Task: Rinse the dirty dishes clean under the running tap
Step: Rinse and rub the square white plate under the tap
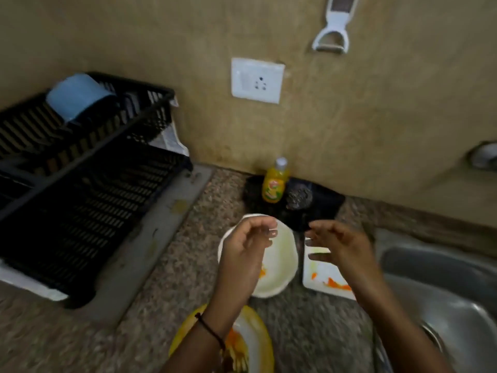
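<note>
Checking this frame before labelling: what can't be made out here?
Head view:
- Metal wall fitting: cut by right edge; a tap or not, cannot tell.
- Yellow-rimmed plate: left forearm and bottom edge hide much.
- Bottle label: blurred, unreadable.
- Sink: right edge cuts it.

Both hands, left [246, 247] and right [340, 246], raised, fingers [265, 224] loosely curled

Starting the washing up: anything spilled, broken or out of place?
Nothing looks broken or tipped. Orange food scraps soil the white bowl, square plate and yellow-rimmed plate, all on the counter beside the sink. A yellowish smear sits by the dish rack.
</note>
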